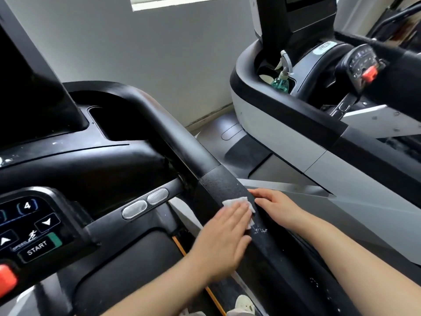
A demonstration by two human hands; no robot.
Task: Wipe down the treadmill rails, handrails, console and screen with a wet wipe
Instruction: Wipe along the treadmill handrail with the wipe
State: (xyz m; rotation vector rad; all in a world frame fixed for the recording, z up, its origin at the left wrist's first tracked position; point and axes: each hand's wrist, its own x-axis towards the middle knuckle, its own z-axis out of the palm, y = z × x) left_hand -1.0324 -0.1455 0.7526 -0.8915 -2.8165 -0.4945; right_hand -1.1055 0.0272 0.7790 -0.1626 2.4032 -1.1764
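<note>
The black right handrail point(225, 185) of the treadmill runs from the console down toward me. A white wet wipe point(237, 201) lies on its textured part. My left hand point(225, 238) presses flat on the wipe with straight fingers. My right hand point(276, 207) rests on the rail's outer side just beyond the wipe, fingers lying along the rail. White specks point(259, 230) dot the rail below the wipe. The console point(68, 160) with its dark screen point(20, 92) and button panel point(34, 226) is at the left.
A second treadmill point(296, 119) stands at the right, with a green spray bottle point(281, 80) in its cup holder. Two silver pulse sensors point(145, 202) sit on the crossbar. A grey wall lies ahead. My shoe point(245, 304) shows on the belt below.
</note>
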